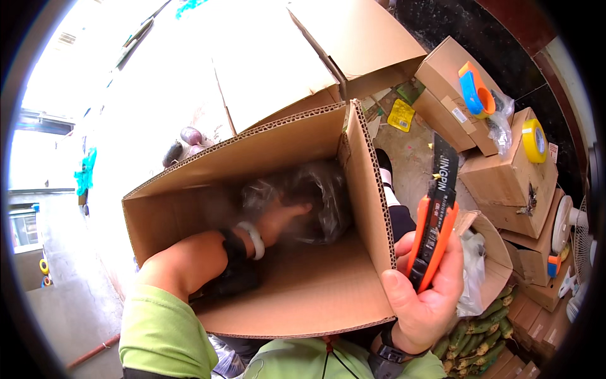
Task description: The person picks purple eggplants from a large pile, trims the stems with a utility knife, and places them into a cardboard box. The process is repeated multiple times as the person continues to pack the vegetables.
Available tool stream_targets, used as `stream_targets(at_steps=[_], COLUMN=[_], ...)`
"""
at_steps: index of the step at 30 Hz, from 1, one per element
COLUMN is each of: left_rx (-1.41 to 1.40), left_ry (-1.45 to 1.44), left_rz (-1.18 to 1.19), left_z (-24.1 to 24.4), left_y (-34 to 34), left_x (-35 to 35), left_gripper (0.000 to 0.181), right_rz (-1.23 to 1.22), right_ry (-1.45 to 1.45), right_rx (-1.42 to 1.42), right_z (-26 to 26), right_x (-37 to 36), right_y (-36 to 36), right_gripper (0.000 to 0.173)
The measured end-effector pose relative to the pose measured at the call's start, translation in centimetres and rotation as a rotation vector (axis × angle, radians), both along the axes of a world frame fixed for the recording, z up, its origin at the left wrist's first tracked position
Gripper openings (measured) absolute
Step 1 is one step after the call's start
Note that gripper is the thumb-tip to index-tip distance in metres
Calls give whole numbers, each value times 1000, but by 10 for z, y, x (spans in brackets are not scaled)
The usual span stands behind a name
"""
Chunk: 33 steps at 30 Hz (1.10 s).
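Note:
An open cardboard box (284, 289) is tilted before me, its inside facing up at me. My left hand (279, 215) reaches deep into it and touches a clear plastic bag (326, 208) with dark contents; the fingers are partly lost in shadow, so I cannot tell whether they grip it. A white bangle (255, 240) sits on that wrist. Outside the box's right wall, my right hand (428, 289) holds an orange and black utility knife (433, 227), blade end up, with the thumb near the box edge. A black item (236, 279) lies in the box below my left forearm.
Large cardboard boxes (378, 42) stand beyond. At right, stacked cartons (511, 184) bear an orange and blue tape dispenser (473, 92) and a yellow tape roll (535, 140). Long green vegetables (478, 336) are piled at lower right. Purple round vegetables (191, 136) lie behind the open box.

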<state>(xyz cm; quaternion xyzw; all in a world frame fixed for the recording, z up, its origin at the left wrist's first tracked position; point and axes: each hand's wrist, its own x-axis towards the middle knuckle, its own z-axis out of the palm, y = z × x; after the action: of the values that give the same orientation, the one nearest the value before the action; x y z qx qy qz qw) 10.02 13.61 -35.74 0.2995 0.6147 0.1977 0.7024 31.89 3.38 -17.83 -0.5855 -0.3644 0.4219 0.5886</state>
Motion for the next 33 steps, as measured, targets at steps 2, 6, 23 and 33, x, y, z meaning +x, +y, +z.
stream_targets(at_steps=[2, 6, 23, 33], left_rx=[-197, -276, 456, 836], left_ry=[-82, -57, 518, 656], left_rz=[-122, -547, -849, -976], left_z=[-9, -9, -47, -80], left_y=[8, 33, 24, 6], left_x=[-12, -29, -13, -12], left_gripper=[62, 74, 81, 67], right_rz=[-11, 4, -97, -103], right_ry=[24, 15, -27, 1], right_rx=[-16, -27, 52, 29], right_z=[2, 4, -6, -3], right_x=[-2, -2, -11, -10], right_y=[1, 2, 3, 1], right_gripper=[65, 64, 71, 76])
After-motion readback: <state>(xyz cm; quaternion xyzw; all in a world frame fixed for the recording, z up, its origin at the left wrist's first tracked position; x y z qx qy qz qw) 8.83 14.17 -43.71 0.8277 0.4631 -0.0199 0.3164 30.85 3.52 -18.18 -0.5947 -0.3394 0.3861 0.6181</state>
